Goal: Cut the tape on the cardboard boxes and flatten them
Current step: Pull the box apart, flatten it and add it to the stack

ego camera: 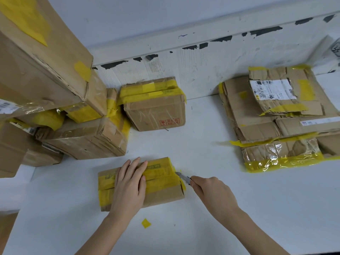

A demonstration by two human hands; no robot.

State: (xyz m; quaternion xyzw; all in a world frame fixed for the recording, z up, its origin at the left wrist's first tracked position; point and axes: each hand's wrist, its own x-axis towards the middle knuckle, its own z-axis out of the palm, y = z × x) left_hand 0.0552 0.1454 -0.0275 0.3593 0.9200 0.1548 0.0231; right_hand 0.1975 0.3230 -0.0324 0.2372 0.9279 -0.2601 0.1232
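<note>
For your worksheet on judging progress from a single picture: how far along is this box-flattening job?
Done: a pile of flattened boxes lies at the right. In hand: the left hand presses down a small taped box while the right hand holds a utility knife at its right end. Left: the box by the wall and the stacked boxes at the left, taped and unflattened.

I read this as a packing or parcel-handling workroom. A white worktable runs up to a scuffed white wall whose paint has chipped to dark patches. Taped cardboard boxes are stacked at my left, several sealed with yellow tape. At my right lies a pile of flattened cartons, one bearing a printed shipping label. A loose tape scrap lies on the table. I see no domestic furnishings.
</note>
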